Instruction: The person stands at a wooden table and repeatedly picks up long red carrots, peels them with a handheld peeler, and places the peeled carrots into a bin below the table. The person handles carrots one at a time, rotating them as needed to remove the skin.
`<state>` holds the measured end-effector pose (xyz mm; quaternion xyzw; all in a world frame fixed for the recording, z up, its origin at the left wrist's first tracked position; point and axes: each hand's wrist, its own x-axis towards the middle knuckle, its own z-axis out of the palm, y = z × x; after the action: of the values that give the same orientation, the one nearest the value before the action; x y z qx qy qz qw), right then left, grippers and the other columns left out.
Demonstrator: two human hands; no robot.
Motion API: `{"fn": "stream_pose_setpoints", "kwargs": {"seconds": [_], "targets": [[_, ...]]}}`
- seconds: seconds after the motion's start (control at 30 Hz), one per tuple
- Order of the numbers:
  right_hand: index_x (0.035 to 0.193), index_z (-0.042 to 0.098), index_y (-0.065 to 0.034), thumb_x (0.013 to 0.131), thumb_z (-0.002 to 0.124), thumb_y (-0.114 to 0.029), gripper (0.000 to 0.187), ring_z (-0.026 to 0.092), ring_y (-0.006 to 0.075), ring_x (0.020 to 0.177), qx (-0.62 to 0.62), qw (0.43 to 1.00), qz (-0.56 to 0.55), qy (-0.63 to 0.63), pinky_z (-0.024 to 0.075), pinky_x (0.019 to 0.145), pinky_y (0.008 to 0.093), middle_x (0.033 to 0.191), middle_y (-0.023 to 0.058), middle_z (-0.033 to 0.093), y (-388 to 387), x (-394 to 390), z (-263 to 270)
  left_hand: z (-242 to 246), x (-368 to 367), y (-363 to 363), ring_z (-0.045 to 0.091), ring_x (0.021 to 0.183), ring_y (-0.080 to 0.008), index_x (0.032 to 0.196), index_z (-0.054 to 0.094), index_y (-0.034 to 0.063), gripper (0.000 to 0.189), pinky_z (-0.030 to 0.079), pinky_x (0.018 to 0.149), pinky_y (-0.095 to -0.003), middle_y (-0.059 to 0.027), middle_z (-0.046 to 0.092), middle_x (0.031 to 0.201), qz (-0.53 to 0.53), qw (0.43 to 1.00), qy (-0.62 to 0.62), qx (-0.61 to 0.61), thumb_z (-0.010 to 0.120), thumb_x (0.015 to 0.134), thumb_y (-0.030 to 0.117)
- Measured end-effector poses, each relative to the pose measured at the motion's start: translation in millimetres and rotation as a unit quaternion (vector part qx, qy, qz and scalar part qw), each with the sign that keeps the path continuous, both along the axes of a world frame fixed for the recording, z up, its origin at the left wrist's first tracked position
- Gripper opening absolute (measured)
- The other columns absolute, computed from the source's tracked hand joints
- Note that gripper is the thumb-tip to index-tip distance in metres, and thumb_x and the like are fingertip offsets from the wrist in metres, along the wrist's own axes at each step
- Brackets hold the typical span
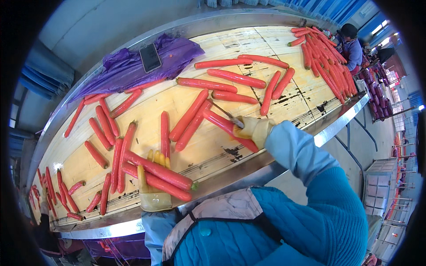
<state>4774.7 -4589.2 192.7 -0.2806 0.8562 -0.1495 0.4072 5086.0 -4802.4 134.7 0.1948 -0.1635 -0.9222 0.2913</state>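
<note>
Both my hands wear yellow rubber gloves. Across the palm of my left hand (155, 197), near the table's front edge, lie two washed carrots; the upper carrot (159, 169) has a green stub at its tip, and the lower carrot (173, 189) is plain. My left thumb crosses the lower one, with the fingertips showing beyond the upper. My right hand (254, 129) grips a small knife (237, 121), its thin blade pointing away over the table. A carrot (219, 121) lies under the knife and the right fingers, which partly hide how it is held.
Loose carrots (236, 78) are spread over the pale tabletop (199, 166). A phone (150, 58) rests on purple plastic sheeting (116, 74) at the far rim. To the right a carrot pile (326, 60) lies before another person (351, 50). Another worker's gloved hand (44, 201) is at far left.
</note>
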Motion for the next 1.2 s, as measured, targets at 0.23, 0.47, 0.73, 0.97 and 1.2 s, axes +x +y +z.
{"fn": "stream_pose_setpoints", "kwargs": {"seconds": [0.23, 0.47, 0.73, 0.97, 1.2], "targets": [[0.115, 0.066, -0.0058, 0.101, 0.057, -0.046, 0.043, 0.070, 0.0416, 0.097, -0.215, 0.959, 0.183, 0.035, 0.0543, 0.086, 0.0518, 0.105, 0.0231, 0.072, -93, 118, 70, -5, -46, -5, 0.049, 0.140, -0.0321, 0.160, 0.035, 0.0090, 0.090, 0.029, 0.125, -0.0489, -0.0176, 0.047, 0.156, -0.167, 0.958, 0.232, -0.006, 0.060, 0.095, 0.066], [0.141, 0.058, -0.0105, 0.103, 0.056, -0.032, 0.044, 0.066, 0.0377, 0.113, -0.325, 0.934, 0.135, 0.057, 0.0524, 0.098, 0.0453, 0.123, 0.0211, 0.067, -102, 80, 36, 8, -8, -14, 0.053, 0.138, -0.0244, 0.161, 0.033, 0.0111, 0.082, 0.031, 0.123, -0.0426, -0.0097, 0.056, 0.150, -0.083, 0.985, 0.138, 0.054, 0.047, 0.102, 0.066], [0.117, 0.064, -0.0055, 0.095, 0.060, -0.019, 0.026, 0.074, 0.0332, 0.087, 0.013, 0.911, 0.013, 0.411, 0.0571, 0.076, 0.0484, 0.090, 0.0171, 0.074, -6, -58, -62, 6, -2, -42, 0.047, 0.144, -0.0243, 0.163, 0.030, 0.0178, 0.073, 0.038, 0.119, -0.0428, -0.0068, 0.042, 0.162, -0.101, 0.972, 0.210, -0.027, 0.043, 0.105, 0.061], [0.111, 0.058, -0.0006, 0.099, 0.068, -0.022, 0.027, 0.063, 0.0213, 0.075, -0.296, 0.900, -0.224, -0.229, 0.0536, 0.067, 0.0345, 0.090, 0.0155, 0.067, -55, 24, -53, 39, 10, -39, 0.034, 0.151, -0.0280, 0.164, 0.022, 0.0162, 0.074, 0.027, 0.125, -0.0430, -0.0113, 0.032, 0.166, 0.058, 0.984, 0.027, -0.167, 0.040, 0.107, 0.059], [0.124, 0.059, 0.0016, 0.100, 0.068, -0.032, 0.043, 0.067, 0.0180, 0.082, -0.291, 0.938, 0.121, -0.143, 0.0554, 0.075, 0.0345, 0.101, 0.0178, 0.070, -173, 173, 48, 53, 50, -58, 0.040, 0.146, -0.0339, 0.159, 0.033, 0.0106, 0.086, 0.030, 0.124, -0.0474, -0.0137, 0.043, 0.159, 0.050, 0.978, 0.200, 0.022, 0.039, 0.100, 0.073]]}}
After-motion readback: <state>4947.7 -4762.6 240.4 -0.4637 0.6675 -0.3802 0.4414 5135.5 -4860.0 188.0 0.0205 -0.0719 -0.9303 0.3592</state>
